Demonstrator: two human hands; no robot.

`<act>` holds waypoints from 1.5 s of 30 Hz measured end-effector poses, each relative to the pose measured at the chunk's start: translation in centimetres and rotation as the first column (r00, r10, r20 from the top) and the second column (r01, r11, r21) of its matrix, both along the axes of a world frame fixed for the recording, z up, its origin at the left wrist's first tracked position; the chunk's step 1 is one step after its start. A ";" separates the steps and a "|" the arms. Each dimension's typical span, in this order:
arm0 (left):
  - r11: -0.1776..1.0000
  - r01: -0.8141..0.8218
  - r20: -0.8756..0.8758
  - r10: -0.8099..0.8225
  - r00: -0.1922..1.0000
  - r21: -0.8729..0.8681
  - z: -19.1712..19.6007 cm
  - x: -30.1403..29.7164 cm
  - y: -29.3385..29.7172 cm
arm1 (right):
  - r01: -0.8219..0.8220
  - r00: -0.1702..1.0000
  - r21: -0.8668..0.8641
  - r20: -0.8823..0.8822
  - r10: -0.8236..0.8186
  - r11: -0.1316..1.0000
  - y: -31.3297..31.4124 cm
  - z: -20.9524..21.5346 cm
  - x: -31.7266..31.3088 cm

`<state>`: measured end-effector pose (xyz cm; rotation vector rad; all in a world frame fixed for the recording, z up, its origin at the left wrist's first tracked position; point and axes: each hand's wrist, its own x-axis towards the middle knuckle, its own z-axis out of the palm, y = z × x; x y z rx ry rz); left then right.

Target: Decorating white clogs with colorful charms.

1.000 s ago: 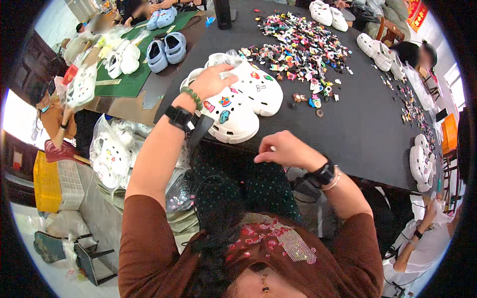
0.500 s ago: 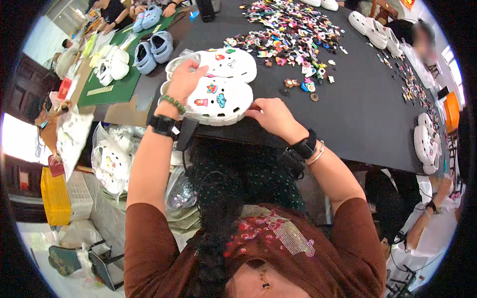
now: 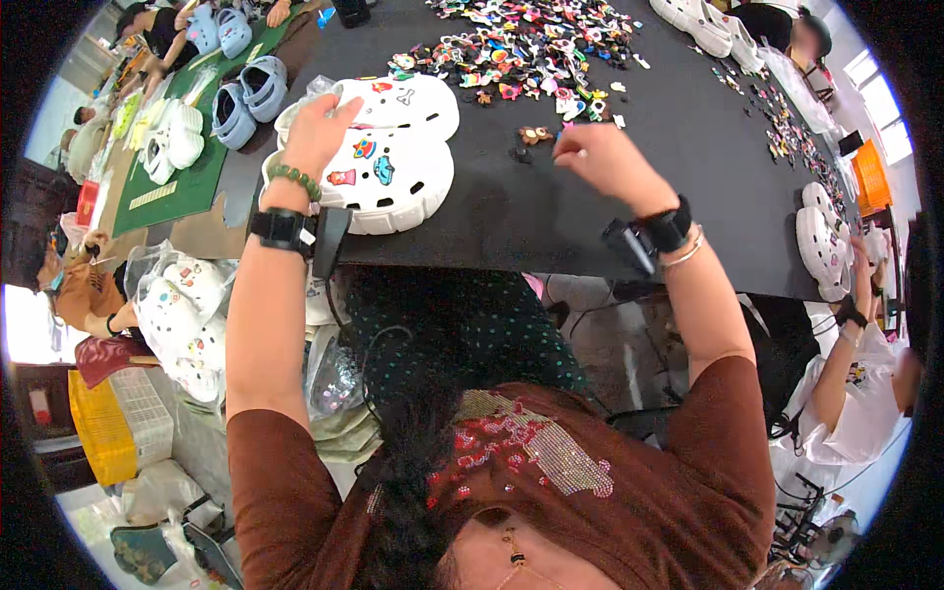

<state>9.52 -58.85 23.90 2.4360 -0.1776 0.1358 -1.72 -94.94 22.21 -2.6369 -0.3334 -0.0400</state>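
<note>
A pair of white clogs (image 3: pixel 418 182) with holes lies side by side at the table's near left edge, toes to the right. Colourful shoe charms, among them a teal one (image 3: pixel 383 170) and a red one (image 3: pixel 341 178), sit in the nearer clog; the farther carries some too. My left hand (image 3: pixel 320 133) is closed around the heel end of the clogs. Farther right, my right hand (image 3: pixel 619 167) hovers over the table beside a brown owl-like charm (image 3: pixel 534 135). Its fingertips are pinched together; whatever they hold is too small to make out.
A big heap of loose charms (image 3: pixel 531 49) spreads over the black table (image 3: pixel 521 231). Blue clogs (image 3: pixel 251 98) and more white clogs (image 3: pixel 175 143) stand left, near a green mat (image 3: pixel 211 177). Other white clogs (image 3: pixel 824 241) lie at the right edge. Co-workers sit on both sides.
My right hand has left the nearer clog's toe and moved right, toward the loose charms. My left hand stays on the clogs. The whole view has shifted slightly.
</note>
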 end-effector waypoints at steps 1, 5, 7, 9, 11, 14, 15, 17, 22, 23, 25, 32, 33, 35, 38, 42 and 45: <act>1.000 0.007 -0.048 -0.008 0.999 -0.009 -0.2 0.2 0.2 | 0.068 0.998 -0.062 -0.003 -0.068 0.996 -0.9 0.5 0.6; 0.998 -0.028 0.197 0.017 0.980 0.052 -1.6 -0.3 0.0 | 0.141 0.988 -0.180 0.093 -0.126 0.973 -4.5 0.8 3.0; 1.000 -0.018 0.158 0.015 0.987 0.019 -1.7 -0.5 0.0 | 0.119 0.990 -0.200 0.093 -0.102 0.973 -5.3 0.8 4.1; 0.980 -0.005 0.043 0.014 0.999 -0.200 -1.6 -1.1 0.1 | 0.090 0.993 -0.215 0.091 -0.072 0.973 -5.2 0.9 4.7; 0.994 -0.003 -0.059 -0.003 0.998 -0.105 -1.6 -0.9 0.7 | 0.108 0.993 -0.231 0.067 -0.095 0.967 -4.9 1.0 5.2; 0.954 -0.101 0.018 0.111 0.994 -0.282 -2.5 -2.2 0.3 | 0.115 0.993 -0.227 0.019 -0.113 0.967 -5.0 1.3 5.4; 0.954 -0.100 0.014 0.108 0.994 -0.282 -2.5 -2.4 0.2 | 0.081 0.996 -0.249 0.059 -0.068 0.965 -5.2 1.3 5.4; 0.927 -0.088 -0.026 0.084 0.996 -0.365 -2.1 -2.8 -0.2 | 0.064 0.998 -0.231 0.003 -0.065 0.971 -5.3 1.4 5.1; 0.873 -0.092 -0.118 0.040 0.992 -0.478 -1.8 -3.6 -0.5 | 0.033 0.993 -0.165 -0.107 -0.051 0.986 -3.7 1.3 4.2; 0.908 -0.072 -0.112 0.028 0.993 -0.413 -1.6 -3.6 -0.6 | 0.034 0.993 -0.167 -0.109 -0.053 0.985 -3.4 1.0 4.3; 0.925 -0.110 -0.100 0.078 0.992 -0.363 -1.4 -3.8 -1.3 | 0.088 0.982 -0.179 -0.152 -0.116 0.980 -3.0 -0.4 4.4; 0.892 -0.054 -0.035 0.043 0.998 -0.449 -2.2 -3.8 -0.7 | 0.065 0.994 -0.218 -0.067 -0.081 0.974 -3.2 -1.7 4.0; 0.906 -0.027 0.006 0.032 0.999 -0.423 -2.0 -4.0 -0.9 | 0.104 0.990 -0.262 -0.066 -0.125 0.960 -3.2 -1.4 3.9; 0.947 -0.005 0.114 0.044 0.993 -0.321 -2.5 -3.6 -0.9 | 0.112 0.992 -0.264 -0.031 -0.125 0.958 -3.8 -1.1 3.9; 0.939 -0.044 0.102 0.083 0.991 -0.342 -2.5 -3.5 -0.9 | 0.112 0.990 -0.220 -0.061 -0.128 0.969 -3.8 0.3 3.7; 0.918 -0.023 0.062 0.052 0.997 -0.396 -2.5 -3.4 -0.9 | 0.109 0.991 -0.241 -0.047 -0.123 0.964 -3.6 0.8 4.2; 0.915 -0.074 0.038 0.097 0.995 -0.396 -2.7 -3.8 -1.0 | 0.108 0.991 -0.240 -0.044 -0.123 0.965 -2.3 2.0 4.7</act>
